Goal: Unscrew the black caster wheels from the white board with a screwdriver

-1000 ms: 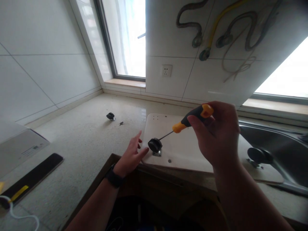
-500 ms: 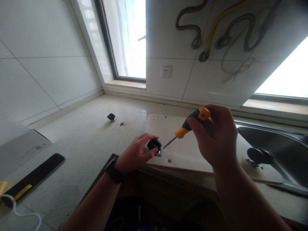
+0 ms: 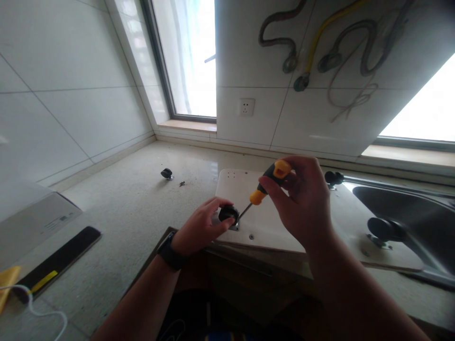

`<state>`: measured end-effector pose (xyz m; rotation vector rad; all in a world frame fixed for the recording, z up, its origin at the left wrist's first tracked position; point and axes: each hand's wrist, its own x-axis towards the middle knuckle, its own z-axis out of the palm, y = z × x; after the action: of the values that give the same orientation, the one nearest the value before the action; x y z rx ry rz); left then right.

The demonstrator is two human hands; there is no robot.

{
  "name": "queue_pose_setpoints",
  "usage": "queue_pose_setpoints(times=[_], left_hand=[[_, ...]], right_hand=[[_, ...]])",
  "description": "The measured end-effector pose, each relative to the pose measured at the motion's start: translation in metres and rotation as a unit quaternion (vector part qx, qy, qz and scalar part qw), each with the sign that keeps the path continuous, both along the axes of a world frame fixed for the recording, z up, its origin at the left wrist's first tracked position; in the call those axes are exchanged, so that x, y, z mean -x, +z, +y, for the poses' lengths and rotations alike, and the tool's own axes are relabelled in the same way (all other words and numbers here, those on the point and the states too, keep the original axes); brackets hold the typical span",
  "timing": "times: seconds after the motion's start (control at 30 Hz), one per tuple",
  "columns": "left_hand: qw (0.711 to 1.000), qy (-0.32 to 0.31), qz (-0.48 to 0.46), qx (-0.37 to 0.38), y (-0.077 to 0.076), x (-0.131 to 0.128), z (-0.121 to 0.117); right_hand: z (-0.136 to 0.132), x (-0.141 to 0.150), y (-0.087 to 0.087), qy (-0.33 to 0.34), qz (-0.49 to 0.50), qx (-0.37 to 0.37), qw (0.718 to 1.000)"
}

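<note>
Slanting down leftward from the right hand, fingers closed around it, the screwdriver is aimed at the black caster, pinched by the left hand.

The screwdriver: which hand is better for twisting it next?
Probably the right hand: it holds the screwdriver, tip near the metal plate. The left hand is holding the black caster.

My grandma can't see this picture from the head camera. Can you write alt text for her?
A person's right hand angles a yellow-and-black screwdriver down beside a black caster wheel, which the left hand holds at the corner of a white board. A metal sink is to the right.
</note>
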<state>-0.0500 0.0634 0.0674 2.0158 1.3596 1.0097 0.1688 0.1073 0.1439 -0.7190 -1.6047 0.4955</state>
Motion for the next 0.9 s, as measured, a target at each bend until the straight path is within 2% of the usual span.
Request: queue_pose_setpoints(times=[0.23, 0.9], left_hand=[[1.000, 0.004, 0.004, 0.000, -0.0007, 0.0013, 0.0007], [1.000, -0.003, -0.011, 0.016, -0.0001, 0.0021, 0.0011]], right_hand=[[0.0004, 0.0014, -0.0027, -0.036, -0.046, -0.017, 0.998], [-0.0018, 0.0017, 0.0022, -0.033, -0.044, -0.023, 0.998]])
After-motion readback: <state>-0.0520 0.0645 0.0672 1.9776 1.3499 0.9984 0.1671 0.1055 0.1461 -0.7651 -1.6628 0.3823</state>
